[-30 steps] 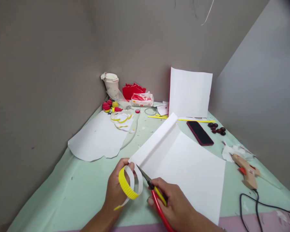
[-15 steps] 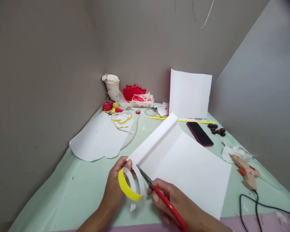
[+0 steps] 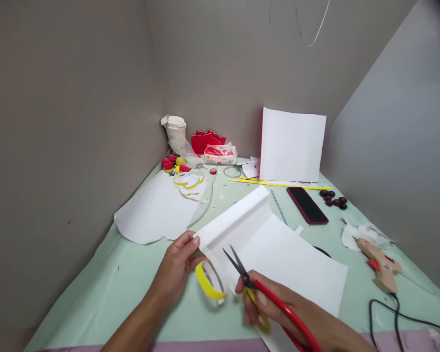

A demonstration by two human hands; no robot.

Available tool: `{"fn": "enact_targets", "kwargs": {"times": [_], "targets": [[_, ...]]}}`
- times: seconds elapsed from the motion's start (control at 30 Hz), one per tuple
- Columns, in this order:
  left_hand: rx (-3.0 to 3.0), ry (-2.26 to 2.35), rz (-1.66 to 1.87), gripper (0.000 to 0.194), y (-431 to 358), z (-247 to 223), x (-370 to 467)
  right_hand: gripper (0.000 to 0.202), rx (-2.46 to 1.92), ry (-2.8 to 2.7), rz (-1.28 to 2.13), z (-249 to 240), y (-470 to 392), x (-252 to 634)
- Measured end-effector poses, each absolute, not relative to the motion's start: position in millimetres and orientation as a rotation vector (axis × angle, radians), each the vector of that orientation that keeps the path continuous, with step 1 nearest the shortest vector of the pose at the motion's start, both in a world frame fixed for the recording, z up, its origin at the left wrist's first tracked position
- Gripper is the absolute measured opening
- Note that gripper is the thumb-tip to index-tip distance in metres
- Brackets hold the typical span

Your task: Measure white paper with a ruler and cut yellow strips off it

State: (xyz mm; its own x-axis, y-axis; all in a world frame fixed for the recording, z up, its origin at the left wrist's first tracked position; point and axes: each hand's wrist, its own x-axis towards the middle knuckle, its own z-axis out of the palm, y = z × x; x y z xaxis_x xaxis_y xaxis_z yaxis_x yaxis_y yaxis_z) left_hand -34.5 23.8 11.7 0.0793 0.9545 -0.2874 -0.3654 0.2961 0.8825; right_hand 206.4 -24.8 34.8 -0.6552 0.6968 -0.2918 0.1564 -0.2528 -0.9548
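Note:
My left hand point(image 3: 179, 264) is closed on the near left corner of a white paper sheet point(image 3: 286, 264), whose far left edge is folded up. A curled strip point(image 3: 207, 286), yellow outside and white inside, hangs just below that corner, between my hands. My right hand point(image 3: 275, 298) is wrapped round scissors point(image 3: 286, 313) with red handles. Their blades are spread and point up and left, over the sheet. A yellow curved piece point(image 3: 262, 320) shows at my right fingers; I cannot tell whether it belongs to a strip.
Right of the sheet lie a phone point(image 3: 307, 205), dark round beads point(image 3: 332, 198) and a glue gun point(image 3: 379, 266) with its cord. Another white sheet point(image 3: 150, 215) lies left. Behind are yellow strips point(image 3: 293, 185), an upright white sheet point(image 3: 292, 146), a tissue pack point(image 3: 220, 154) and a lidded bucket point(image 3: 176, 129).
The scissors have moved right, away from the left hand, and their blades have spread. The yellow curl has shifted right and turned. The sheet's folded edge has tipped lower.

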Motion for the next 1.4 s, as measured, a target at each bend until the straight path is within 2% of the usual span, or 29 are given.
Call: {"fn": "enact_targets", "kwargs": {"times": [0.27, 0.4, 0.8, 1.4], "targets": [[0.678, 0.912, 1.057, 0.019, 36.6, 10.3, -41.7, 0.045, -0.866, -1.489, 1.853, 40.1, -10.5, 210.1], [0.686, 0.921, 1.032, 0.018, 48.7, 15.3, -39.8, 0.048, -0.770, -1.446, 1.895, 30.2, -1.3, 198.0], [0.673, 1.064, 1.074, 0.029, 58.0, 3.9, -33.9, 0.038, -0.753, -1.087, 2.016, -6.5, -0.8, 182.5], [0.624, 1.005, 1.053, 0.021, 53.9, -1.2, -33.6, 0.049, -0.932, -1.177, 2.120, -7.6, -3.5, 174.8]]}}
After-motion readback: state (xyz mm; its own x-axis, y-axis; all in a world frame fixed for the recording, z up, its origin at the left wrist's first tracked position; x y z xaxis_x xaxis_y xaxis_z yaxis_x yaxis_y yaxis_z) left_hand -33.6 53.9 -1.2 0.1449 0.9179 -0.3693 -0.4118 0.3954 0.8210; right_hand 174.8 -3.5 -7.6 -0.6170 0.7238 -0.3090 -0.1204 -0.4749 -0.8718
